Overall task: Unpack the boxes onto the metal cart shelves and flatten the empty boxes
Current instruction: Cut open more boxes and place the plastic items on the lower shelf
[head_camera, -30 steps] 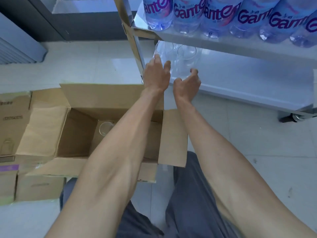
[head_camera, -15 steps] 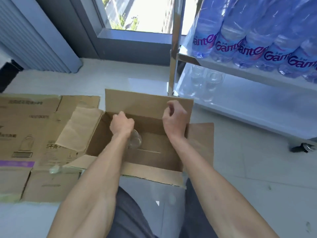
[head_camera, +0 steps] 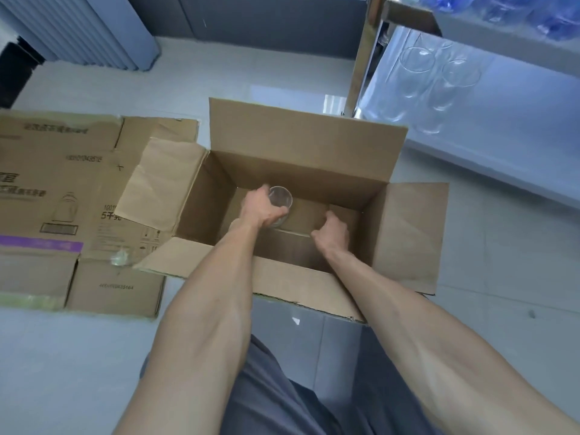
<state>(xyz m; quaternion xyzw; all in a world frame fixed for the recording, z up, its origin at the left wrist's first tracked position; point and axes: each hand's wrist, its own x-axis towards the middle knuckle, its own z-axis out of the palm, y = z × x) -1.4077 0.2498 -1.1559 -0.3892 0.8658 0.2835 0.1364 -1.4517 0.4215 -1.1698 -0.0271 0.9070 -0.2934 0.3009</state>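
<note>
Matt brown cardboard box (head_camera: 301,142), clear glossy glass (head_camera: 280,197), shiny metal cart (head_camera: 361,64), glossy pale floor tiles (head_camera: 502,262)

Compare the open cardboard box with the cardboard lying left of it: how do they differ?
The open box stands with flaps spread; the left cardboard lies flattened on the floor. The open box looks plain; the flattened one carries print and a purple stripe. The left hand grips a glass inside the open box. Both are brown cardboard.

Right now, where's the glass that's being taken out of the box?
The glass is inside the open cardboard box at centre frame, gripped by the left hand, with the right hand just beside it.
</note>
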